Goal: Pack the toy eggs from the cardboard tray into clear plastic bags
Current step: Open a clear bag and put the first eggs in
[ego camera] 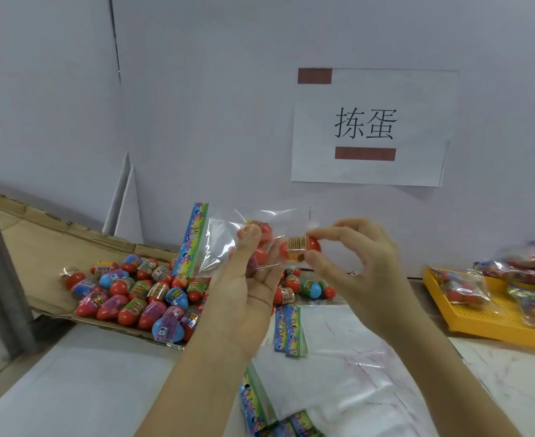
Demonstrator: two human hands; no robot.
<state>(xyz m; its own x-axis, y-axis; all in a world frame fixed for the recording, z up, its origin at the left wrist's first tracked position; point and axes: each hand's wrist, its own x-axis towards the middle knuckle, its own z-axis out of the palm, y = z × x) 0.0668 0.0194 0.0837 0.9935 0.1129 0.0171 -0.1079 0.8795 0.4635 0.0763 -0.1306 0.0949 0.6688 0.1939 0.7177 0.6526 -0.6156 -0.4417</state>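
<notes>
One clear plastic bag (pixel 222 238), colourful header strip upright at its left, lifted above the table (pixel 86 389), red eggs (pixel 267 232) inside; a label-banded egg (pixel 301 247), red, lies sideways at its mouth. Loose toy eggs (pixel 140 291), red, blue and purple, heaped along the cardboard tray (pixel 48 247)'s near edge.

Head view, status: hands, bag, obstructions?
Left hand holds clear plastic bag, red eggs inside. Right hand pinches red toy egg at bag's right edge. Nothing blocking.

left hand (pixel 247 298) holding clear bag (pixel 228 244), right hand (pixel 354 263) pinching toy egg (pixel 301 247)
</notes>
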